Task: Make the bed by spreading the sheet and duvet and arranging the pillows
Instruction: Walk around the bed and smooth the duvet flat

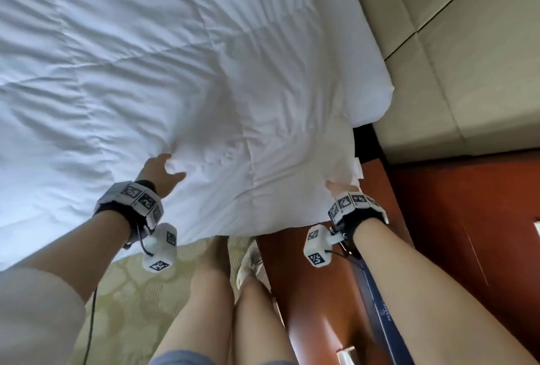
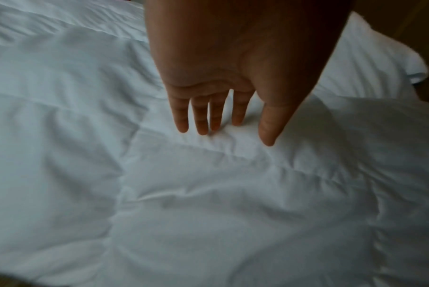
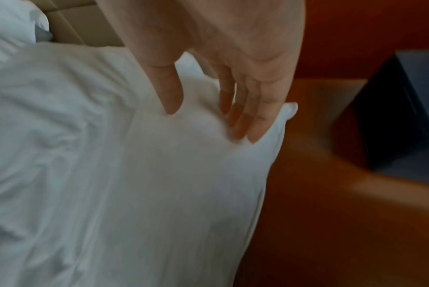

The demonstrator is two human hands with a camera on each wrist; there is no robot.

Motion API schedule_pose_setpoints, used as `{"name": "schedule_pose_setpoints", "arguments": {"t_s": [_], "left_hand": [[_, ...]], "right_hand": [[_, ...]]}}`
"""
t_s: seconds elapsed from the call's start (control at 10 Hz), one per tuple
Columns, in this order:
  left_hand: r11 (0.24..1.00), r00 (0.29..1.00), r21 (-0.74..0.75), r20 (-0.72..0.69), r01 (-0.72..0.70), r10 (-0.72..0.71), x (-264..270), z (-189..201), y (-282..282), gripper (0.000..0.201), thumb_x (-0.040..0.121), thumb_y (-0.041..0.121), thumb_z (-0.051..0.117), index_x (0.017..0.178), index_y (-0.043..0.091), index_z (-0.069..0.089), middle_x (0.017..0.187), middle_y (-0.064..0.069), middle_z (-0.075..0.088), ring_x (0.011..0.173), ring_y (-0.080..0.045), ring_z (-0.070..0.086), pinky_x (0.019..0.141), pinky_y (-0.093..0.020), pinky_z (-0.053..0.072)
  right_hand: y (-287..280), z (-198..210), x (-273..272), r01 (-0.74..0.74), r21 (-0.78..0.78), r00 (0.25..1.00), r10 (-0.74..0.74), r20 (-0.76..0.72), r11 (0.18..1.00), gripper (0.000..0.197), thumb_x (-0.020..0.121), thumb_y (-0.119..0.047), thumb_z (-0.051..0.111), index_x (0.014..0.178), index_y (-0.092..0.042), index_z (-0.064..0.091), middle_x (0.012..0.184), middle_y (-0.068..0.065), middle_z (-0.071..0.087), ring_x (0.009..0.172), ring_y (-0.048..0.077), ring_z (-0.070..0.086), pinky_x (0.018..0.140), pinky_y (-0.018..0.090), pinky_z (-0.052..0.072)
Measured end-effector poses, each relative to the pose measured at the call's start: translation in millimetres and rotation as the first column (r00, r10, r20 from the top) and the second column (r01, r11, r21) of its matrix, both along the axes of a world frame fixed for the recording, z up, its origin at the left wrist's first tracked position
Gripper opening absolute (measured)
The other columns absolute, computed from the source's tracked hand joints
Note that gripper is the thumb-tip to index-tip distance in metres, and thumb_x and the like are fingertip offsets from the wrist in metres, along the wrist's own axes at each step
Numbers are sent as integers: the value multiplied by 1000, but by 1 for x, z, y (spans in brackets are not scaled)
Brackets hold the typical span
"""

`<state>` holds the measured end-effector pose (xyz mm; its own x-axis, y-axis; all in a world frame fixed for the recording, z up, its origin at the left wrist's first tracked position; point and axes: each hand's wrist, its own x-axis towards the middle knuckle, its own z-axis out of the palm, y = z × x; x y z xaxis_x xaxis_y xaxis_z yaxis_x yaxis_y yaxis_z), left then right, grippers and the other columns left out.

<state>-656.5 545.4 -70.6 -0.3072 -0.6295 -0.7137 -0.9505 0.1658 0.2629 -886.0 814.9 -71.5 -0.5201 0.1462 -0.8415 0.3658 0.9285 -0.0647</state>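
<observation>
1. The duvet (image 1: 175,58) is lying spread over the bed (image 1: 377,93), with its near corner just beside a nightstand (image 1: 306,291).
2. The left hand (image 1: 160,173) is pressing on the duvet with straight, spread fingers.
3. The right hand (image 1: 340,188) is touching that corner, with its fingers straight.

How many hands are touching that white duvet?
2. The left hand presses on the white quilted duvet near its edge; the right hand touches its corner beside the red-brown wooden bedside unit.
</observation>
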Motion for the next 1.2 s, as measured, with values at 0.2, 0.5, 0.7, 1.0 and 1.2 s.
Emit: {"name": "schedule_pose_setpoints", "arguments": {"t_s": [0.2, 0.5, 0.7, 1.0, 1.2], "left_hand": [[981, 977, 13, 101, -192, 190, 81, -4, 18, 59, 90, 30, 58, 141, 12, 35, 144, -16, 41, 129, -34, 42, 106, -39, 33], [915, 924, 132, 88, -382, 373, 146, -46, 38, 45, 87, 35, 60, 125, 13, 50, 124, -18, 61, 112, -35, 58, 102, -45, 42], [983, 981, 88, -93, -160, 168, 140, 16, 41, 63, 83, 32, 67, 137, 14, 40, 139, -13, 46, 125, -29, 47, 106, -40, 37], [987, 937, 93, -336, 128, -90, 102, 144, -1, 90, 72, 51, 72, 145, 20, 27, 152, -3, 31, 136, -24, 35, 113, -39, 28], [927, 963, -285, -42, 243, -265, 89, 189, -107, 69, 76, 40, 58, 136, 31, 25, 130, -6, 55, 116, -29, 54, 93, -39, 44]], "right_hand": [[-4, 2, 64, -296, -29, 949, 297, 107, 955, 52, 97, -18, 43, 146, -13, 27, 151, 13, 29, 131, 35, 41, 99, 46, 45], [-12, -38, 99, 451, -270, 881, -374, 290, 851, 26, 92, -46, 51, 77, -24, 46, 105, 3, 53, 78, 13, 53, 102, 41, 44], [-60, 52, 79, 473, -508, 878, -432, 206, 720, 22, 85, -29, 62, 101, -19, 52, 104, 6, 59, 89, 17, 60, 86, 38, 51], [-176, 239, 54, 325, -806, 892, -443, 87, 495, 14, 93, -26, 54, 90, -13, 55, 83, 3, 57, 74, 12, 55, 71, 41, 56], [-275, 295, 9, 230, -905, 948, -292, 125, 358, 23, 100, -28, 38, 80, -22, 45, 86, -6, 53, 75, 8, 54, 84, 45, 49]]}}
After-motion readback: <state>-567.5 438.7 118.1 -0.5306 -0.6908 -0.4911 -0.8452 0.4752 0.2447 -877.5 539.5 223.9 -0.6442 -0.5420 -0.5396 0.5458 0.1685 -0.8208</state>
